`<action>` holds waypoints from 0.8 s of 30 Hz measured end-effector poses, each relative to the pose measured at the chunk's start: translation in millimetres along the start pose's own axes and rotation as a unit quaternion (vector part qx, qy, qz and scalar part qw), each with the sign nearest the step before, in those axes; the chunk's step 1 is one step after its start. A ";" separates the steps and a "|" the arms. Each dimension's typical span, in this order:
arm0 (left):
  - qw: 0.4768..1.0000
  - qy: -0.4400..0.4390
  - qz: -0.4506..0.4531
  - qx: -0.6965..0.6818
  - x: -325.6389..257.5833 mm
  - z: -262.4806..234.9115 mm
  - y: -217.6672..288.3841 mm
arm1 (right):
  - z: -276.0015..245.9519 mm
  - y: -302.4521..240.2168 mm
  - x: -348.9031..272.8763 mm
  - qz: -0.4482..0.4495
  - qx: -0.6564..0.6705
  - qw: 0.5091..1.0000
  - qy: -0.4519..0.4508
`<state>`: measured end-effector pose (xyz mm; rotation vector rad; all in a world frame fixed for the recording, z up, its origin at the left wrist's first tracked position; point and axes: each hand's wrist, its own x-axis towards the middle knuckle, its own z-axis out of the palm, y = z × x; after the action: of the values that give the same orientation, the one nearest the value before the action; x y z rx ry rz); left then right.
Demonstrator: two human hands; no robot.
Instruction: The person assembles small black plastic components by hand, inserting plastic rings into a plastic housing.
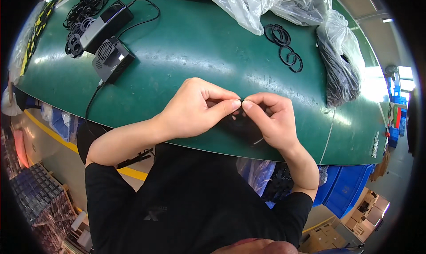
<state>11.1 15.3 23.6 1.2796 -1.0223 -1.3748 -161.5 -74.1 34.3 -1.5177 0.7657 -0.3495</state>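
Observation:
Both hands meet above the near edge of the green table point(199, 45). My left hand point(195, 107) and my right hand point(270, 118) pinch a small black ring-shaped part point(241, 116) between thumbs and forefingers, fingertips touching. Most of the part is hidden behind the fingers. A thin light strand sticks out below my right palm.
Loose black rings point(284, 45) lie at the far right, beside a clear bag full of black parts point(339, 63). More clear plastic bags point(266, 3) sit at the back. A black device with a cable point(111, 59), a grey box point(106, 25) and a ring pile point(84, 14) are far left. Blue bins point(341, 187) stand below.

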 end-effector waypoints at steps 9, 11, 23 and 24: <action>0.993 0.013 0.083 0.084 -3.0 0.0 -0.7 | -8.2 -1.3 0.2 0.022 0.037 0.999 -0.027; 0.983 -0.024 0.102 0.153 -2.4 -1.1 0.4 | -7.8 0.3 -0.7 0.010 0.030 0.999 -0.034; 0.990 -0.036 0.031 -0.132 -1.7 12.4 -3.8 | -2.9 1.5 -2.2 -0.186 -0.123 0.975 0.022; 0.990 -0.035 0.030 -0.132 -1.7 11.7 -4.1 | -2.2 1.9 -2.1 -0.185 -0.123 0.975 0.021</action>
<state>-1.0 17.3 21.1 1.0025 -0.8842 -1.4630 -164.9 -74.2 33.3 -1.8982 0.5707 -0.5824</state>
